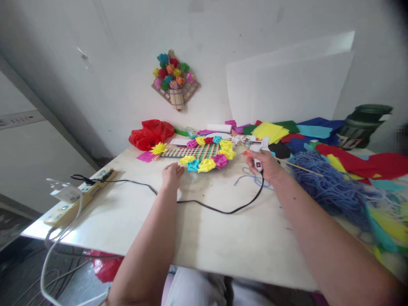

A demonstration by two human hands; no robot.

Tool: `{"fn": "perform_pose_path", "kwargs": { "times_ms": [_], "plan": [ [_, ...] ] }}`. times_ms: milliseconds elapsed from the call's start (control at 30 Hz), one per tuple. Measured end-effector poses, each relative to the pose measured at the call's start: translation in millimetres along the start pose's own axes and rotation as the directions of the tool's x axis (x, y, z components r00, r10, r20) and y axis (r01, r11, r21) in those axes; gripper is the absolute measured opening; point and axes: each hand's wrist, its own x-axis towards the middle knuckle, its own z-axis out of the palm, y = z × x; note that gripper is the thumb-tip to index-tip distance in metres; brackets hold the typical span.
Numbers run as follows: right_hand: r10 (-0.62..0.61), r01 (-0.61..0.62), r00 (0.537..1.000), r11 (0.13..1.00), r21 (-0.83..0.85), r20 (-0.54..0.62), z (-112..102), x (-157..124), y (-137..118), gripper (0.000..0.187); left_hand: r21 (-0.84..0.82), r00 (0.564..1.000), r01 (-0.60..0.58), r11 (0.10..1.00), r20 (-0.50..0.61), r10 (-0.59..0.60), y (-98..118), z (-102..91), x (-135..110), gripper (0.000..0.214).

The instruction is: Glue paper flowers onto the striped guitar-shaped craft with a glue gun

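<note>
My right hand (263, 163) grips a white glue gun (257, 154) with a red switch and a black cord, its orange front end toward the craft piece. The craft piece lies flat at the table's middle: a woven lattice (188, 152) of pale sticks and green strips. Crepe-paper flowers in yellow (207, 165), blue (193, 165) and magenta (220, 160) ring its right end, with a yellow flower (158, 148) at the left tip. My left hand (173, 173) rests on the table just in front of the lattice, fingers curled; what they hold, if anything, is hidden.
The gun's black cord (219, 210) runs across the table to a power strip (79, 197) at left. At right lie tangled blue yarn (328, 182), coloured paper sheets (270, 131) and a dark green jar (363, 125). A red plastic bag (151, 134) sits behind. A flower decoration (175, 80) hangs above.
</note>
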Motion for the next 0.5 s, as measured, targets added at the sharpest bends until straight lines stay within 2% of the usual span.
{"fn": "perform_pose_path", "kwargs": {
  "times_ms": [67, 167, 367, 500],
  "plan": [
    [0.016, -0.017, 1.000, 1.000, 0.015, 0.007, 1.5, -0.8, 0.8, 0.031, -0.082, 0.991, 0.132, 0.988, 0.032, -0.130, 5.1, 3.4, 4.5, 0.017],
    [0.044, -0.046, 0.998, 0.997, 0.056, 0.036, 3.9, -2.2, 1.0, 0.029, -0.191, 0.952, 0.302, 0.934, 0.115, -0.284, 12.9, 8.1, 12.6, 0.031],
    [0.046, -0.051, 0.997, 0.995, 0.084, 0.057, 5.8, -2.4, 1.7, 0.027, -0.302, 0.861, 0.471, 0.829, 0.362, -0.357, 18.0, 7.9, 35.4, 0.051],
    [0.042, -0.049, 0.997, 0.993, 0.107, 0.060, 5.7, -1.6, 2.6, 0.027, -0.205, 0.793, 0.552, 0.808, 0.427, -0.434, 19.4, 9.2, 51.4, 0.048]
  ]
}}
